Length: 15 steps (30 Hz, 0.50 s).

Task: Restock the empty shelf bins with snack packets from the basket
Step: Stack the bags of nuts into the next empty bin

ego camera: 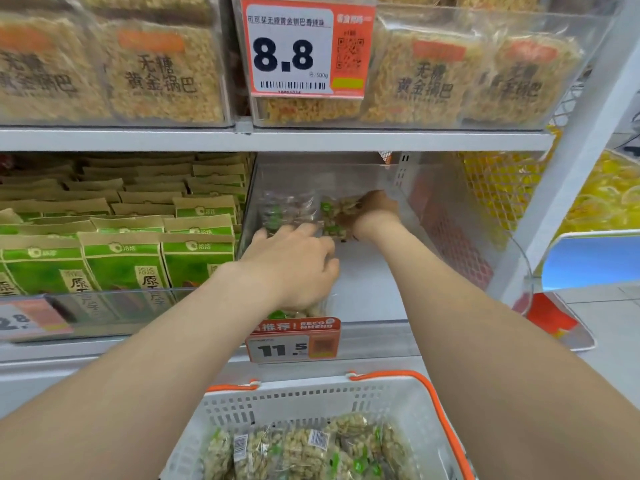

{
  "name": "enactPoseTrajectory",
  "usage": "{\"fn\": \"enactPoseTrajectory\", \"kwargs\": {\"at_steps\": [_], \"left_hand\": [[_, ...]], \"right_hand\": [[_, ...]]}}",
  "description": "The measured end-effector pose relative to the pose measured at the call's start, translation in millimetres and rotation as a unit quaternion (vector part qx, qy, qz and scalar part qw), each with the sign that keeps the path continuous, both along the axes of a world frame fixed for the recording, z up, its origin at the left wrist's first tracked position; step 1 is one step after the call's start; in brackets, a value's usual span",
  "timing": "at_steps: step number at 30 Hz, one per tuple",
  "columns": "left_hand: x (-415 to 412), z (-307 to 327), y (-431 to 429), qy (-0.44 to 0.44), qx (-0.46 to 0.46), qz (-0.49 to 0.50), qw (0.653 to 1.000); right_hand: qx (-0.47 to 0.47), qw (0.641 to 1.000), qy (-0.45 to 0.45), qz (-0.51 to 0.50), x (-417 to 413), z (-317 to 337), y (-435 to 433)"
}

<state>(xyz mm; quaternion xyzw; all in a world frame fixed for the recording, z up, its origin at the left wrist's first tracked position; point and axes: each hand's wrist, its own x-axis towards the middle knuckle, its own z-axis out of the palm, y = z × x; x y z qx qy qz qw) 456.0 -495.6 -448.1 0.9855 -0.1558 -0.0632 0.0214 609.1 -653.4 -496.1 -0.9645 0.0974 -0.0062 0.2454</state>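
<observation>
Both my arms reach into a clear plastic shelf bin (381, 282) on the middle shelf. My right hand (375, 213) grips a clear snack packet (334, 216) of pale nuts with green labels, deep inside the bin. Beside it to the left another such packet (287, 211) stands at the back. My left hand (298, 265) is nearer the front, fingers curled down over a third packet (311, 310) at the bin's front wall. Below, a white basket (311, 403) with orange handles holds several more nut packets (304, 452).
Left of the bin, green and brown bags (121, 258) fill the neighbouring bin. The shelf above holds rice-crisp packs (162, 74) and an 8.8 price tag (304, 46). An 11.5 tag (294, 344) hangs on the shelf edge. Yellow goods (602, 199) sit right of the shelf post.
</observation>
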Motion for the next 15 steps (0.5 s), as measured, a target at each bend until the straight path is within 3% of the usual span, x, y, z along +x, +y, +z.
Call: {"fn": "enactPoseTrajectory", "kwargs": {"at_steps": [6, 11, 15], "left_hand": [[0, -6, 3, -0.023, -0.039, 0.002, 0.999], [-10, -1, 8, -0.059, -0.098, -0.017, 0.993], [-25, 11, 11, -0.11, -0.133, -0.048, 0.984]], "right_hand": [[0.064, 0.998, 0.008, 0.013, -20, 10, 3], [-0.018, 0.999, 0.008, 0.041, -53, 26, -1], [-0.098, 0.988, -0.081, 0.091, -97, 47, 4]]}}
